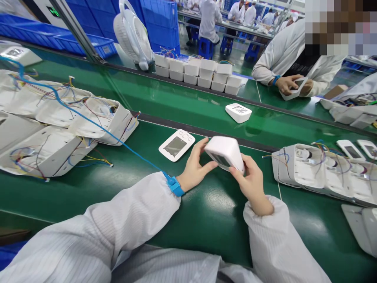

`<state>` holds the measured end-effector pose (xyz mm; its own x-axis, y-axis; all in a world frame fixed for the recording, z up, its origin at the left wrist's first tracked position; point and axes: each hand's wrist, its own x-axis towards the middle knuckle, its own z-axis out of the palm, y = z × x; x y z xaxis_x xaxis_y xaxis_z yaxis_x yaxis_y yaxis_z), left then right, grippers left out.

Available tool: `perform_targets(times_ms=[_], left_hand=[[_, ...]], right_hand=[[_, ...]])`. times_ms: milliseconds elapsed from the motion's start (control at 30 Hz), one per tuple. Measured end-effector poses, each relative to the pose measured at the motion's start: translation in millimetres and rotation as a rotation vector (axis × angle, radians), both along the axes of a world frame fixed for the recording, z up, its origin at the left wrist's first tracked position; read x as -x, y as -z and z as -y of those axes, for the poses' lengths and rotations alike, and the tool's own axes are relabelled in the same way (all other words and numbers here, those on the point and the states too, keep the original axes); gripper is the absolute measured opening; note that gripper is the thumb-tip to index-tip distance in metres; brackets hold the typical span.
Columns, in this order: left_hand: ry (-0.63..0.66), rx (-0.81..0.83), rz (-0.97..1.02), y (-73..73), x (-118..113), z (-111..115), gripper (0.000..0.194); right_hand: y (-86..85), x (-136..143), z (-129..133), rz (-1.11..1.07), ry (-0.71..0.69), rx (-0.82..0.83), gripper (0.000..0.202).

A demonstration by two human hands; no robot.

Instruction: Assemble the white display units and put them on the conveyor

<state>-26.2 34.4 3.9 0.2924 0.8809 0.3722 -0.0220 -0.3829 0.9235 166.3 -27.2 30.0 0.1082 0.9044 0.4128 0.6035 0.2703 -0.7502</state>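
Observation:
A white device [225, 149] with a dark screen is tilted above the green bench, its screen side facing down toward me. My right hand [250, 179] grips its right side, thumb near the screen and fingers behind. At the device's left side is my left hand [196, 165], thumb and fingers apart, the thumb tip by the lower edge; whether it touches is hard to tell. A blue wrist strap [176, 186] with a blue cord circles my left wrist. Just left of my hands, a flat white front panel [177, 145] with a grey screen lies on the bench.
Open white housings with wires [100, 120] fill the left; more housings [312, 167] stand at right. One white device [238, 113] sits on the green strip ahead. Beyond are stacked white housings [191, 74], a fan [132, 35] and a co-worker's hands [290, 84] holding a device.

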Motion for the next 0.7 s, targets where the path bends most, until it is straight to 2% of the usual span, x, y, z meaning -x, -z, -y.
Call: perform_targets(times_ms=[67, 133, 200, 367, 533, 633, 700], left_hand=[[0.043, -0.062, -0.070, -1.9, 1.8, 3.1, 0.084], [0.080, -0.070, -0.150, -4.3, 3.3, 6.0, 0.081], [0.078, -0.051, -0.180, -6.4, 4.0, 7.7, 0.077], [0.015, -0.076, -0.202, -8.9, 2.3, 7.2, 0.073], [0.003, -0.122, -0.263, -8.6, 0.8, 3.3, 0.069], [0.048, -0.175, -0.289, -8.9, 5.1, -6.1, 0.073], [0.059, -0.263, -0.392, -10.8, 12.7, -16.0, 0.073]], right_hand=[[-5.7, -0.7, 2.2, 0.167, -0.103, -0.055, 0.037], [-7.6, 0.7, 3.8, 0.284, -0.201, -0.068, 0.036], [-6.4, 3.0, 4.7, 0.342, -0.223, -0.086, 0.035], [0.0, 7.7, 5.9, 0.339, -0.155, -0.146, 0.030], [0.5, 9.7, 3.3, 0.334, -0.132, -0.129, 0.032], [0.9, -1.9, -4.3, 0.338, -0.118, -0.074, 0.038], [5.3, -19.3, -11.1, 0.276, 0.016, 0.024, 0.043]])
